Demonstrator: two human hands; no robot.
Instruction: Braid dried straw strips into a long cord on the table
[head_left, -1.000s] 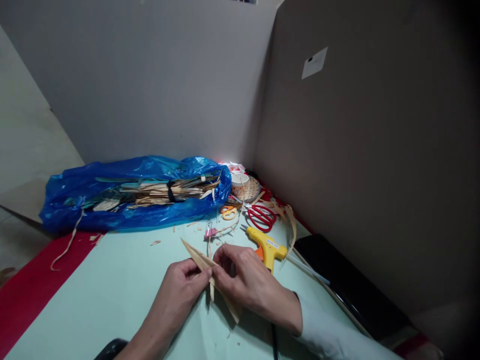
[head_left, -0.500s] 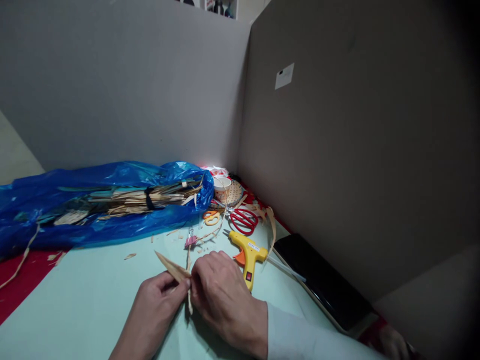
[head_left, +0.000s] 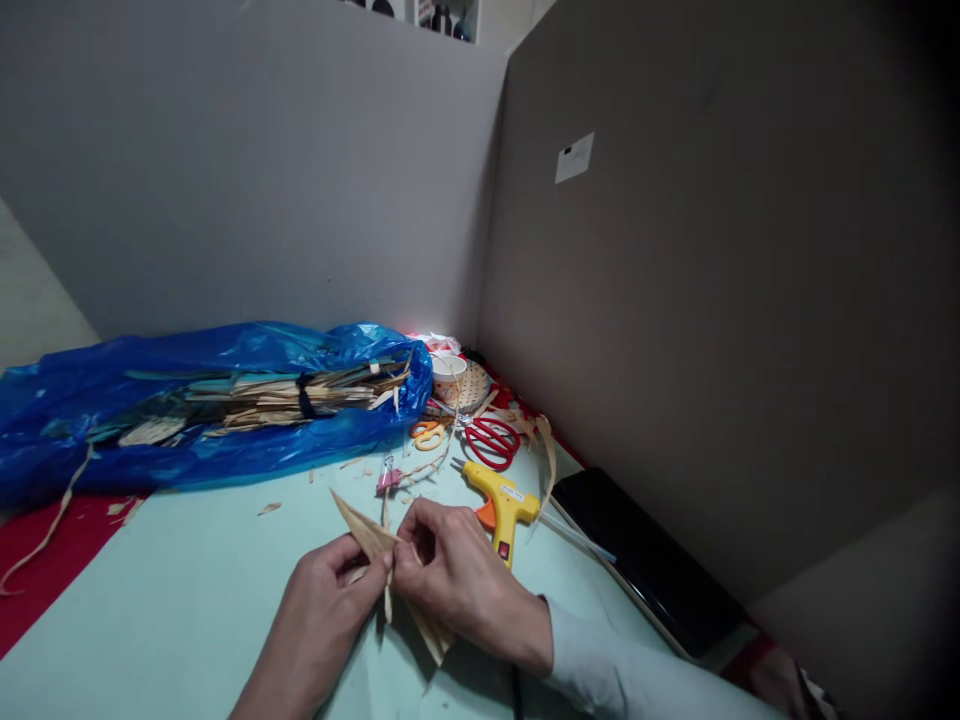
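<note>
A dry, straw-coloured husk strip runs slantwise between my two hands, its pointed end up to the left and its wider end showing below my right hand. My left hand pinches it with thumb and fingers. Close against it, my right hand is closed on the same strip, fingertips bent inward. A thin twisted cord passes by the fingertips and hangs below them. Above the hands, a pink binder clip grips that cord on the pale green sheet.
A yellow glue gun lies right of my hands, beside a black flat case. Red-handled scissors, orange scissors and a paper cup are farther back. A blue plastic bag holds bundled husks. Grey panels rise behind.
My right hand has turned and its fingers have drawn up, with thumb and forefinger now showing. The strip's wider lower end has come into sight beneath it. The view has shifted slightly.
</note>
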